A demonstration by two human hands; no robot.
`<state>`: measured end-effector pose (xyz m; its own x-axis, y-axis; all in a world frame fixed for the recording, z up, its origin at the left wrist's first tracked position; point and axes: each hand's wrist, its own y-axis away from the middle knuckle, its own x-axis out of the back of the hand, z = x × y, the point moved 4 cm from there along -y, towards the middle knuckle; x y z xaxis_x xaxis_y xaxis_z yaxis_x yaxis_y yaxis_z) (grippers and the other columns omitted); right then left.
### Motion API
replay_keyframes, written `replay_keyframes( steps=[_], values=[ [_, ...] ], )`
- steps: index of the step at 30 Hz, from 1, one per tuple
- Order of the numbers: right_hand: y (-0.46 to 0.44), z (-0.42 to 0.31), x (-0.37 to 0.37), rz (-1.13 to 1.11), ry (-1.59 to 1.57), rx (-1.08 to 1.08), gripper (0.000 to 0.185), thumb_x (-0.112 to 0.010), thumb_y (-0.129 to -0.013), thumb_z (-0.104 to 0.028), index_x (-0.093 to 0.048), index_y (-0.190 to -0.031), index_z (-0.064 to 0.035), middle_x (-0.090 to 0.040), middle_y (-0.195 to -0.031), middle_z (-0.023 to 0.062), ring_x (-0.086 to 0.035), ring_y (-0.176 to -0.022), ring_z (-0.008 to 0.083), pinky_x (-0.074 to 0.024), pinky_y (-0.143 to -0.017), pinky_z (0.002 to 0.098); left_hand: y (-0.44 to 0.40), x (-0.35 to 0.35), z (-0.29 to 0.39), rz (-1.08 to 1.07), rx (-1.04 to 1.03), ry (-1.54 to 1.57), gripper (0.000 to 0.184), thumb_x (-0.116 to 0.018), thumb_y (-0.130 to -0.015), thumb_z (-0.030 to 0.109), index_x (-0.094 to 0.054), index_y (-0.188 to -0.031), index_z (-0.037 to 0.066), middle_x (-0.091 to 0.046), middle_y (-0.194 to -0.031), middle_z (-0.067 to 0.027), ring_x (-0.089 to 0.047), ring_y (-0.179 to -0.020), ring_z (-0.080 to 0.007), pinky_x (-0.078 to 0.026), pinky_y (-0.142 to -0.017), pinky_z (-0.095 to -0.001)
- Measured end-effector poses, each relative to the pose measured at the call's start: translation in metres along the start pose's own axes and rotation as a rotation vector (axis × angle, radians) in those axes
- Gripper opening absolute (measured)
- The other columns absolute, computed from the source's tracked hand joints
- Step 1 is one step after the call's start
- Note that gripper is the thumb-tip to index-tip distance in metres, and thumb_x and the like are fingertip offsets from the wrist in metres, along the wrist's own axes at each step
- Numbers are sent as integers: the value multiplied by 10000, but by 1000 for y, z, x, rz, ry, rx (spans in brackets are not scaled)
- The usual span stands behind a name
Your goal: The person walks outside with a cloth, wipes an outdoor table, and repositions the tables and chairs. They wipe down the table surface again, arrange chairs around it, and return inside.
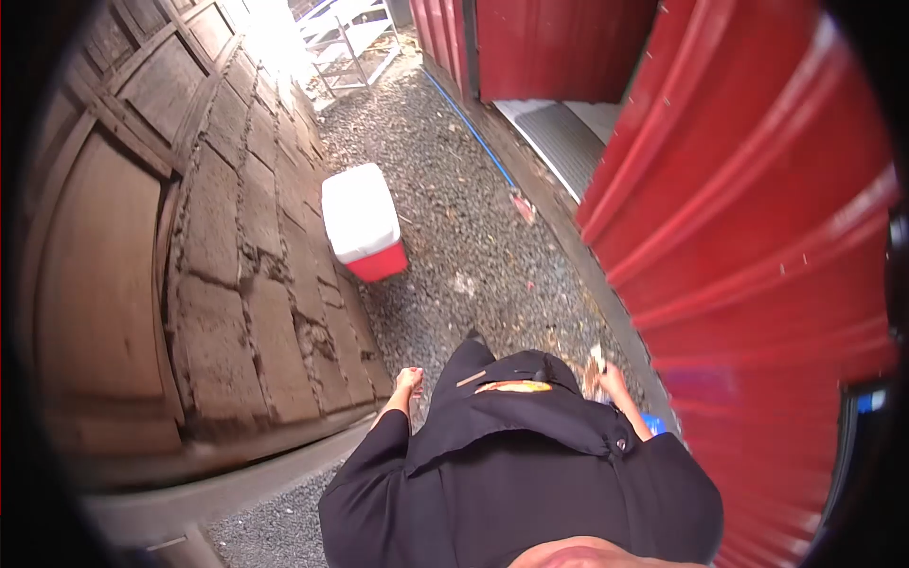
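My left hand hangs low beside the brown block wall, its fingers curled closed. Whether anything is inside it is too small to make out. On the other side, my right hand is closed around a small pale, light-brown thing whose kind I cannot tell. A blue thing shows just beside my right forearm, partly hidden by the sleeve. My dark jacket fills the lower middle, with something yellow and red showing at its front.
A red cooler with a white lid stands on the gravel against the block wall. Red corrugated metal lines the right, with a doorway ramp. A blue hose runs along the ground; a white metal frame stands beyond.
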<state>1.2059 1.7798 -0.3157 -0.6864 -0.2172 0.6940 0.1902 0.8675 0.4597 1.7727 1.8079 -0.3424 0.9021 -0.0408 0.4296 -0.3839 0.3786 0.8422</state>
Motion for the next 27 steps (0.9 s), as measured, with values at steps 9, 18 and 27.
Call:
replay_keyframes(
  steps=[9,18,27],
  values=[
    [-70,-75,10,-97,32,-311,297,-627,-703,-250,-627,-907,-34,-642,-791,179,-636,-783,320,-479,-679,410,-101,34,336,-1,-663,-592,229,-585,-780,350,-683,-935,213,-659,-886,-103,-637,-832,-260,-495,-756,-355],
    [-306,-151,36,-119,81,-441,324,-616,-712,-293,-626,-898,-27,-640,-796,186,-633,-789,328,-479,-684,416,-141,-72,739,-62,-1077,-691,285,-534,-772,255,-641,-1024,175,-641,-942,-141,-611,-893,-308,-483,-806,-389],
    [-584,-294,185,67,42,-215,356,-606,-722,-335,-625,-888,-21,-639,-800,192,-630,-794,335,-479,-689,421,-236,-33,968,210,-761,-585,199,-559,-769,227,-681,-920,269,-658,-935,-74,-633,-876,-253,-498,-774,-359]
  ],
)
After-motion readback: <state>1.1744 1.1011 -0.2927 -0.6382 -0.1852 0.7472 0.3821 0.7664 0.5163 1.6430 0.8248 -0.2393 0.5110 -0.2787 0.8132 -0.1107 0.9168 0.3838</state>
